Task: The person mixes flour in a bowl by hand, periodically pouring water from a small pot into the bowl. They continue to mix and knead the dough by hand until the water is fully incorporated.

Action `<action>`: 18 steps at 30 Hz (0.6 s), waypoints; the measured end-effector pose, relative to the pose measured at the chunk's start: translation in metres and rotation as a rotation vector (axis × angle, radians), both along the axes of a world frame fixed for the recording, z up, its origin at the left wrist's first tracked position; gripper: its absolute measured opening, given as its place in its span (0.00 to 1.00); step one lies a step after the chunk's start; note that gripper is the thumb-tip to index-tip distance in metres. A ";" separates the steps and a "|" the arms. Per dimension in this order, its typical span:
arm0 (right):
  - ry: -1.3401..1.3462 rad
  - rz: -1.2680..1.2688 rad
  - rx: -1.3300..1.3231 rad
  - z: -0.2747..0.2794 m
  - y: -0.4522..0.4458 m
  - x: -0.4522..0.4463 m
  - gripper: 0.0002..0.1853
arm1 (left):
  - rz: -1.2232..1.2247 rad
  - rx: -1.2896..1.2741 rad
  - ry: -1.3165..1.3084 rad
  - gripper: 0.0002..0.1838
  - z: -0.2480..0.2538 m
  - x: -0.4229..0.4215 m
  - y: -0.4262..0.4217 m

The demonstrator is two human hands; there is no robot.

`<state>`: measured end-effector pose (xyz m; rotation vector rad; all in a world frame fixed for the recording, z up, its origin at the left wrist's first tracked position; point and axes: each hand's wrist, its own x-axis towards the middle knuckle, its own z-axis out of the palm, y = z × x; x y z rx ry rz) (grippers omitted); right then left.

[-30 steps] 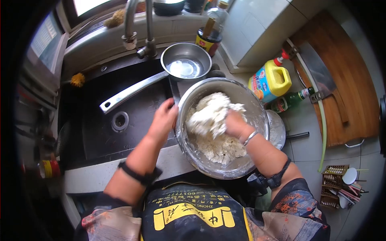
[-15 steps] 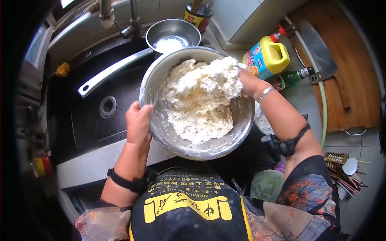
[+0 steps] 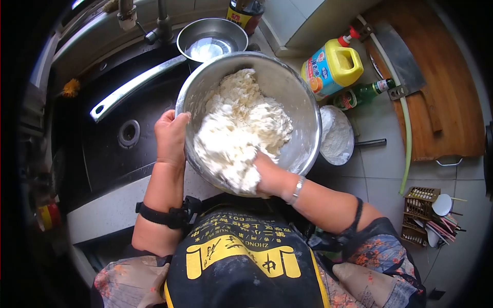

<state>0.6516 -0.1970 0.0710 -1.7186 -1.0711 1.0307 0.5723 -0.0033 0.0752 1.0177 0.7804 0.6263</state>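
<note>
A large steel mixing bowl (image 3: 303,120) is tilted toward me and holds a rough, shaggy mass of dough (image 3: 241,118). My left hand (image 3: 172,134) grips the bowl's left rim, thumb over the edge and fingers behind the wall. My right hand (image 3: 269,177), with a silver bracelet at the wrist, is inside the bowl at its near side. Its fingers are sunk in the dough and hidden by it, so their grip does not show. The dough near that hand is slightly blurred.
A steel saucepan (image 3: 213,38) with water stands by the dark sink (image 3: 108,159). On the right are a bowl of flour (image 3: 336,136), a yellow jug (image 3: 341,64), a green bottle (image 3: 362,95), a cleaver (image 3: 400,59), a cutting board (image 3: 457,118) and a utensil basket (image 3: 418,203).
My right hand has moved from the bowl's upper right down to its near side, carrying dough along. My left hand stays on the rim. The flour bowl at right shows more fully.
</note>
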 end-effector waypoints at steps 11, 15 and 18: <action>-0.507 0.390 -0.621 0.086 -0.056 0.096 0.15 | -0.204 0.298 0.124 0.06 -0.002 0.007 0.026; -0.751 0.494 -0.623 0.071 -0.069 0.108 0.12 | -0.133 0.217 0.098 0.06 0.006 0.015 0.020; -0.489 0.486 -0.209 0.052 -0.056 0.058 0.15 | -0.120 0.195 0.069 0.05 0.000 0.017 0.021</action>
